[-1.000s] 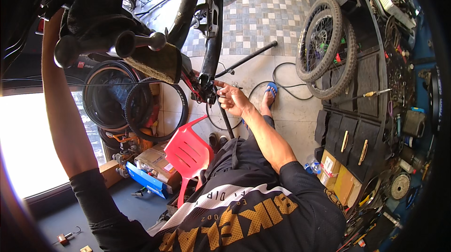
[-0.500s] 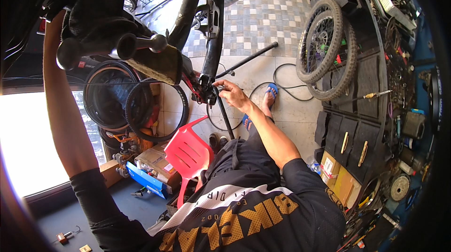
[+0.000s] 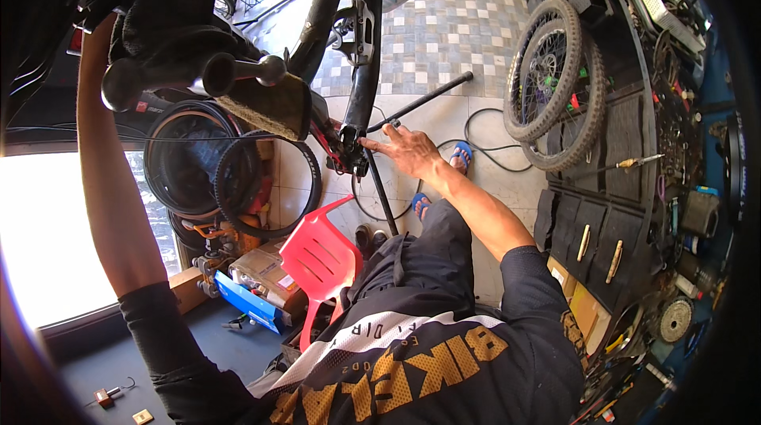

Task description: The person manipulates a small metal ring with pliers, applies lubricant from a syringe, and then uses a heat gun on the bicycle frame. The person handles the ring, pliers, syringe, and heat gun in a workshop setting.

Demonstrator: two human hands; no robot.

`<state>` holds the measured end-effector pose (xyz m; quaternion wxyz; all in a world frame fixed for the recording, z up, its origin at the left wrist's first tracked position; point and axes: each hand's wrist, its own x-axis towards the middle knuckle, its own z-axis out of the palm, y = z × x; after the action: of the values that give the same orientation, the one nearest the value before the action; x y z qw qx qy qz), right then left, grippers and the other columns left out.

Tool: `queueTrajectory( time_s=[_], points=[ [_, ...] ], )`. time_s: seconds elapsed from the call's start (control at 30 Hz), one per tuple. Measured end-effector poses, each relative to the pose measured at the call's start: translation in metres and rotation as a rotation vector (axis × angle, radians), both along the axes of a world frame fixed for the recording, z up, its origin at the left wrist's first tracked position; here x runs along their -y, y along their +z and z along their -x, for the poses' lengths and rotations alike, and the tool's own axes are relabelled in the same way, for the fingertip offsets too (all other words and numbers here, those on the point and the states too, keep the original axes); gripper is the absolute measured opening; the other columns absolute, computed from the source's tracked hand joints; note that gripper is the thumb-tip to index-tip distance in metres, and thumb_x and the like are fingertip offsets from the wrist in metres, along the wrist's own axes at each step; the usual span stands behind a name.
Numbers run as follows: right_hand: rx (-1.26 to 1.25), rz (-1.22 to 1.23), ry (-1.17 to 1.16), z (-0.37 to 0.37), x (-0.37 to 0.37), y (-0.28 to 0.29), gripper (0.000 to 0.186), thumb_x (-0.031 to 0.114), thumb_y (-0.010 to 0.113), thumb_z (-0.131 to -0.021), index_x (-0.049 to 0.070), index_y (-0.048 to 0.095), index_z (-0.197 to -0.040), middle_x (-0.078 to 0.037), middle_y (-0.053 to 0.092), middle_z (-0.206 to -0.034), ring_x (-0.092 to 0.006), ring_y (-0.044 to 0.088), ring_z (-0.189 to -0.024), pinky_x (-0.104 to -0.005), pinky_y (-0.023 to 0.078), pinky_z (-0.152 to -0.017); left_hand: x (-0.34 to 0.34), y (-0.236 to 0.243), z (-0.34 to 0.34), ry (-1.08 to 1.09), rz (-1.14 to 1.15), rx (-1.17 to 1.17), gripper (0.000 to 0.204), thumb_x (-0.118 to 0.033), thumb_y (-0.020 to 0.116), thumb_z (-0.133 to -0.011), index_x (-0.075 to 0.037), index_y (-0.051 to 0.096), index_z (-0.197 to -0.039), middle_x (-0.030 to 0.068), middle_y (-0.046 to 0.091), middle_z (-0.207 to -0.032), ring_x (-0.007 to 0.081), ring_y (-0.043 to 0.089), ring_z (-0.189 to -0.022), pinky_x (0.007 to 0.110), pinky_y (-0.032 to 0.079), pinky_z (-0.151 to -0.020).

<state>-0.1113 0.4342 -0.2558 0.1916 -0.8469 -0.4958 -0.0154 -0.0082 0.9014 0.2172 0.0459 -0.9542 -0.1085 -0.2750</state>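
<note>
Shifted slightly right since half a second ago, the right hand point(image 3: 408, 151) extends its index finger toward the near end of the black bike frame point(image 3: 365, 84), the other fingers loosely apart; contact is hard to tell. At left, the left forearm point(image 3: 119, 179) reaches far behind dark cloth point(image 3: 170, 21), hiding the left hand, so its grip cannot be told. Nearer stands a red chair point(image 3: 321, 258).

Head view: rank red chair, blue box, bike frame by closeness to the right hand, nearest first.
1. Bike frame: just left, at the right hand's fingertip.
2. Red chair: lower left.
3. Blue box: farther lower left, past the chair.
</note>
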Motion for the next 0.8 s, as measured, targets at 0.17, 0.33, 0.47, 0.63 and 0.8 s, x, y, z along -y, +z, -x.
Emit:
queueTrajectory(
  time_s=[0.17,0.33,0.47,0.63,0.8],
  points=[
    [0.001,0.058,-0.041,0.003,0.0,-0.003,0.081,0.0,0.052,-0.093,0.053,0.038,-0.154,-0.012,0.054,-0.118,-0.0248,0.067,-0.095,-0.0367,0.063,-0.066,-0.002,0.0,-0.001,-0.009,-0.001,-0.002,0.07,-0.032,0.084,-0.078,0.007,0.057,-0.13,0.0286,0.055,-0.133,0.0391,0.057,-0.12,0.047,0.049,-0.104],
    [-0.488,0.017,-0.066,0.013,-0.011,-0.01,0.075,0.004,0.058,-0.089,0.045,0.048,-0.151,-0.012,0.057,-0.115,-0.0248,0.066,-0.094,-0.0379,0.06,-0.07,-0.008,0.001,-0.003,-0.024,-0.003,0.001,0.066,-0.032,0.083,-0.079,0.006,0.059,-0.127,0.0282,0.056,-0.131,0.0388,0.058,-0.118,0.047,0.05,-0.103],
    [-1.192,-0.362,0.023,0.005,-0.017,-0.021,0.055,0.003,0.057,-0.086,0.023,0.068,-0.136,-0.001,0.052,-0.087,-0.0139,0.056,-0.08,-0.0257,0.048,-0.076,-0.008,0.005,-0.01,-0.044,0.0,0.003,0.063,-0.032,0.082,-0.08,0.006,0.06,-0.125,0.0278,0.058,-0.129,0.0386,0.059,-0.117,0.047,0.05,-0.102],
    [-1.339,-0.561,-0.074,0.011,-0.015,-0.023,0.058,0.007,0.059,-0.084,0.025,0.066,-0.138,-0.004,0.054,-0.091,-0.0158,0.055,-0.086,-0.0322,0.049,-0.086,-0.002,0.006,-0.01,-0.052,-0.007,0.004,0.059,-0.031,0.081,-0.081,0.005,0.061,-0.123,0.0274,0.059,-0.127,0.0383,0.06,-0.115,0.047,0.05,-0.101],
    [-0.797,-0.272,-0.142,0.018,-0.019,-0.019,0.055,0.008,0.057,-0.086,0.026,0.067,-0.136,-0.011,0.056,-0.097,-0.0248,0.059,-0.091,-0.0359,0.051,-0.089,0.005,0.005,0.002,-0.022,0.009,0.013,0.055,-0.031,0.08,-0.081,0.004,0.063,-0.12,0.0269,0.06,-0.125,0.038,0.061,-0.114,0.047,0.051,-0.099]
  ],
)
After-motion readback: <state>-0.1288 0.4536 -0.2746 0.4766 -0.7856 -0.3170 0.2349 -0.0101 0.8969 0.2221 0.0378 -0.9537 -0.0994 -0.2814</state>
